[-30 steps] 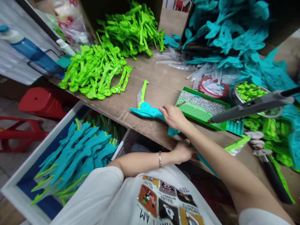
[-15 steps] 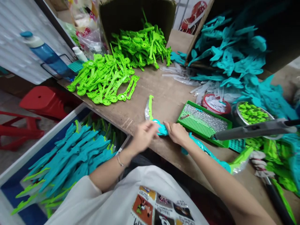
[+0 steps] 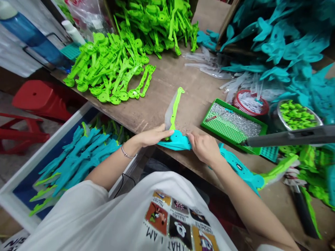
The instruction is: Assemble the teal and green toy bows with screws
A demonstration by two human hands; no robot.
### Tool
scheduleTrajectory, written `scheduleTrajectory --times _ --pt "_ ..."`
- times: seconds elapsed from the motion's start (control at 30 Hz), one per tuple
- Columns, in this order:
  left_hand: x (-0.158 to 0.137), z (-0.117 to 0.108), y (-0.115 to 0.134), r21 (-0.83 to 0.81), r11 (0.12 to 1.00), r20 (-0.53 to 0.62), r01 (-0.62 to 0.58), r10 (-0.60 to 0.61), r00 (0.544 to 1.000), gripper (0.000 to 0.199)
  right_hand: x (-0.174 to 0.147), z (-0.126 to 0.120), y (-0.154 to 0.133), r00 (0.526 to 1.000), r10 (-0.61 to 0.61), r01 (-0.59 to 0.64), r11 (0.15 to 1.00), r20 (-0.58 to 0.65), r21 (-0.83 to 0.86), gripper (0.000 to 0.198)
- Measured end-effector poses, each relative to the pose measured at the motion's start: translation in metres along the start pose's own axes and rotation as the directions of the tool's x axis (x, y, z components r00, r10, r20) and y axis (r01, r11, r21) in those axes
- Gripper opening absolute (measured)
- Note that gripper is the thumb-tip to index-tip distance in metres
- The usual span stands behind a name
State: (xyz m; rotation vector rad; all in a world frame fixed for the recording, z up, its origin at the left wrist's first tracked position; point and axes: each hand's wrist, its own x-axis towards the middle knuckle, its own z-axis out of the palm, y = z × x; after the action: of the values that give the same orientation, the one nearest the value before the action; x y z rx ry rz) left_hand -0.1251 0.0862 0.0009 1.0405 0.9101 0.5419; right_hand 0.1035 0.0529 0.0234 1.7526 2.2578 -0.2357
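Note:
A turquoise plastic part (image 3: 180, 141) lies at the table's front edge, with a lime-green strip (image 3: 175, 108) and a clear curved blade (image 3: 169, 113) standing out from its left end. My left hand (image 3: 151, 136) is on the joint where they meet, thumb over the green base and fingers long beside the blade. My right hand (image 3: 205, 148), fingers curled, grips the turquoise part's right end and hides it. Just right of that hand, partly under my forearm, rests another turquoise piece (image 3: 239, 167) with a green and clear arm (image 3: 280, 169).
A green tray of small metal screws (image 3: 235, 122) holds a screwdriver (image 3: 216, 116). Behind are a red basket (image 3: 237, 104), a metal bowl (image 3: 318, 118) and green parts (image 3: 112, 69). A grey power driver (image 3: 288, 137) juts in from the right. A bin (image 3: 15, 184) holds turquoise pieces.
My left hand has moved from above the turquoise part onto its left end. The green strip and clear blade now show longer and tilt right. The view has shifted closer.

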Motion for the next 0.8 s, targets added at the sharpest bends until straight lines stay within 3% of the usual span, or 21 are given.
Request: scheduleTrajectory --times 0.23,0.43,0.53,0.63,0.8 --pt "0.003 0.012 -0.006 -0.139 0.988 -0.076 0.065 -0.076 0.994 0.049 -0.004 -0.001 0.001 0.998 0.068 -0.068 0.997 -0.001 0.023 0.053" --pt "0.005 0.018 -0.016 -0.011 0.999 -0.254 -0.031 0.028 0.967 0.042 -0.002 0.003 0.0 0.998 0.054 -0.054 0.999 -0.016 0.0 0.053" --pt "0.005 0.017 -0.014 -0.003 0.999 -0.179 -0.038 0.037 0.983 0.039 -0.002 0.003 0.0 0.999 0.049 -0.048 0.999 0.004 -0.019 0.055" --pt "0.004 0.018 -0.011 -0.11 0.994 -0.081 -0.025 0.016 0.997 0.041 0.001 -0.004 -0.003 0.997 0.043 -0.043 0.999 0.063 -0.005 0.056" --pt "0.003 0.023 -0.012 -0.198 0.98 -0.102 -0.03 0.01 0.995 0.049 0.011 -0.016 -0.019 0.992 0.042 -0.055 0.993 0.117 0.105 0.065"
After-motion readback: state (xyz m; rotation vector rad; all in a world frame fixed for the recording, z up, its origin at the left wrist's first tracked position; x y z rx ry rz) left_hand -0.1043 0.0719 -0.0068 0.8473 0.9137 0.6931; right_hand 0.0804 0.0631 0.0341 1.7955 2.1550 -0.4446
